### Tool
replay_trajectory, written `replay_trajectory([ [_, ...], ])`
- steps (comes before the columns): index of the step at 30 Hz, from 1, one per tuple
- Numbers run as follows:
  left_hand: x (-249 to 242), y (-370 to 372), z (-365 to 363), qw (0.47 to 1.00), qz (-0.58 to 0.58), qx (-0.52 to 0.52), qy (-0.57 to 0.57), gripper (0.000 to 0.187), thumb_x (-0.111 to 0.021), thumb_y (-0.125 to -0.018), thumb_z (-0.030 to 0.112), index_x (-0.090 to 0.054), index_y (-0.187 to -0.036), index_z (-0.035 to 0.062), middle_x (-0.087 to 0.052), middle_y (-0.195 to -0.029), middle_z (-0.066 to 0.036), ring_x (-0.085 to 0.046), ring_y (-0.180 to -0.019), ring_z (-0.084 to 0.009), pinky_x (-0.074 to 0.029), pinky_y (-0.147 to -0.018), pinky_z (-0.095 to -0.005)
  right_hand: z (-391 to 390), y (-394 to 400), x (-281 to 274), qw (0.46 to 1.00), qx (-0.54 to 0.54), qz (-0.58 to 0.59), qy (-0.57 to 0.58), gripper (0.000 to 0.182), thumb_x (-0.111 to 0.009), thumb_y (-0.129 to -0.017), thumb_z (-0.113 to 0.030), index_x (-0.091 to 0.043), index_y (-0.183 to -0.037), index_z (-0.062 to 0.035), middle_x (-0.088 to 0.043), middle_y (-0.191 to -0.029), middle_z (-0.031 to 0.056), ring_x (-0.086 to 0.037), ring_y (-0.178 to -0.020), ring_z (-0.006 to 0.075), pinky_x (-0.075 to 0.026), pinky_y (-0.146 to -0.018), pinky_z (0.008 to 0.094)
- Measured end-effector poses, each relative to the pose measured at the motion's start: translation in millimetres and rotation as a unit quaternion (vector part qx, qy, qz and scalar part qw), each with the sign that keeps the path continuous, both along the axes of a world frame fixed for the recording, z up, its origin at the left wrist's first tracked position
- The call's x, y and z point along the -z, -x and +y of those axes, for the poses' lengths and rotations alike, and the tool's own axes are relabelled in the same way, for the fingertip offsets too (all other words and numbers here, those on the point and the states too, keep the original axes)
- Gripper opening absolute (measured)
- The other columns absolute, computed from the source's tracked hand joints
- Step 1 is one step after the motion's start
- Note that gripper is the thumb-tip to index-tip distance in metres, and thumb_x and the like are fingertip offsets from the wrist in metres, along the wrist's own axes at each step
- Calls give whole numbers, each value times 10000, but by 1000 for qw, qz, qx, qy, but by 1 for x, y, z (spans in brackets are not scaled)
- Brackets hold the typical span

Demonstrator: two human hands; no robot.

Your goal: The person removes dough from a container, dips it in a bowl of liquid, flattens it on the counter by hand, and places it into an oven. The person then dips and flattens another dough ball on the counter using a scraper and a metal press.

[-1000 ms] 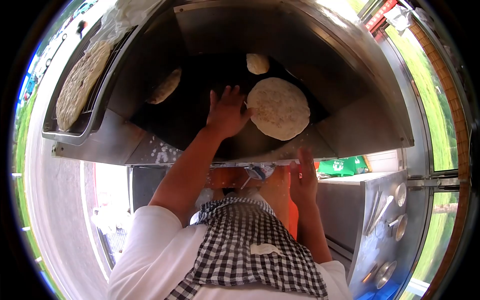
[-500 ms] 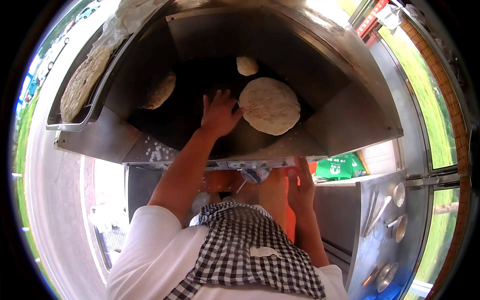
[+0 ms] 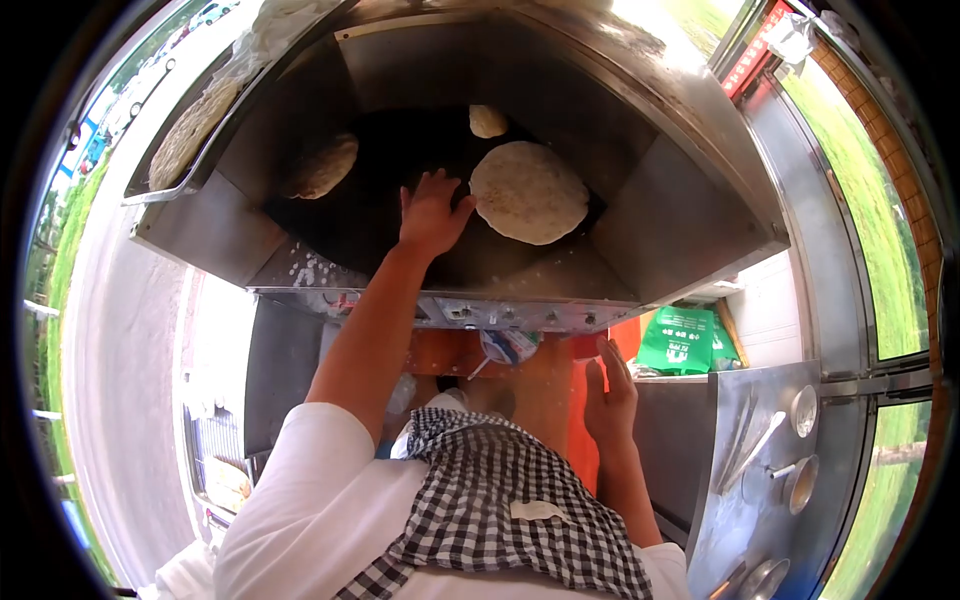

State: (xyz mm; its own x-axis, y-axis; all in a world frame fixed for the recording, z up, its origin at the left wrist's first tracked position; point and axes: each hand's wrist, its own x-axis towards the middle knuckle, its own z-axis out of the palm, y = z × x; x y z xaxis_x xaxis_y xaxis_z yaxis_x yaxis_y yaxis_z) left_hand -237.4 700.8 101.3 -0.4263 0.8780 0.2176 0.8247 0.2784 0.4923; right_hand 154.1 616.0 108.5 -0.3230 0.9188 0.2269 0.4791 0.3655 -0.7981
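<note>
Nearest the camera is a checked apron (image 3: 500, 510) over a white shirt (image 3: 300, 500). Just past it the right hand (image 3: 612, 392) is raised, fingers straight and spread, palm open and holding nothing, in front of an orange panel (image 3: 585, 440) and near a green bag (image 3: 682, 338). To its right a steel counter (image 3: 745, 500) carries small bowls (image 3: 803, 398) and utensils. Farther on, the left arm reaches up into a steel-hooded oven (image 3: 690, 200). The left hand (image 3: 430, 215) lies flat on the dark griddle (image 3: 350, 220), fingers spread, gripping nothing, its fingertips touching the left edge of a large round flatbread (image 3: 530, 192). Beyond that bread sits a small dough piece (image 3: 487, 121), close to it but apart. Another flatbread (image 3: 322, 166) lies at the griddle's left, well apart from the hand. Farthest left, a bread (image 3: 190, 130) rests on a rack outside the hood.
</note>
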Motion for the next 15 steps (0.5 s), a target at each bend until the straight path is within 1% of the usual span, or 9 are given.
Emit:
replay_trajectory([
  [3,-2,-6,14,995,11,-17,102,595,-593,-1015,501,-570,-1507,168,-354,-1695,-173,-241,-1601,-386,-148,-1258,-697,-4,-7,-3,1000,-17,-5,-13,363,-630,-1045,-148,-638,-1341,63,-663,-1387,245,-595,-1363,405,-453,-1154,466],
  [6,-14,-12,24,995,16,9,99,612,-559,-1026,513,-527,-1547,194,-286,-1726,-161,-182,-1618,-383,-122,-1261,-707,-9,-11,-8,1000,-21,-19,5,384,-595,-1073,-175,-629,-1397,28,-637,-1433,253,-572,-1399,382,-450,-1159,443],
  [9,-15,-17,36,989,79,46,113,621,-551,-1029,516,-498,-1567,211,-296,-1721,-156,-190,-1614,-385,-109,-1264,-707,-13,-19,-3,999,-12,-40,10,381,-588,-1076,-176,-631,-1399,22,-633,-1437,257,-572,-1398,383,-449,-1156,441],
  [12,-26,-17,38,974,90,61,200,632,-548,-1030,523,-492,-1569,199,-291,-1725,-142,-177,-1621,-365,-98,-1271,-696,-19,-19,-4,999,9,-50,20,377,-579,-1078,-171,-634,-1396,24,-637,-1432,257,-578,-1391,385,-449,-1154,441],
  [15,-24,-15,23,993,103,16,60,567,-576,-1027,481,-580,-1498,165,-348,-1701,-134,-229,-1611,-345,-113,-1282,-671,-25,-18,0,998,30,-61,3,367,-570,-1081,-160,-639,-1390,27,-648,-1421,252,-592,-1378,371,-453,-1149,434],
])
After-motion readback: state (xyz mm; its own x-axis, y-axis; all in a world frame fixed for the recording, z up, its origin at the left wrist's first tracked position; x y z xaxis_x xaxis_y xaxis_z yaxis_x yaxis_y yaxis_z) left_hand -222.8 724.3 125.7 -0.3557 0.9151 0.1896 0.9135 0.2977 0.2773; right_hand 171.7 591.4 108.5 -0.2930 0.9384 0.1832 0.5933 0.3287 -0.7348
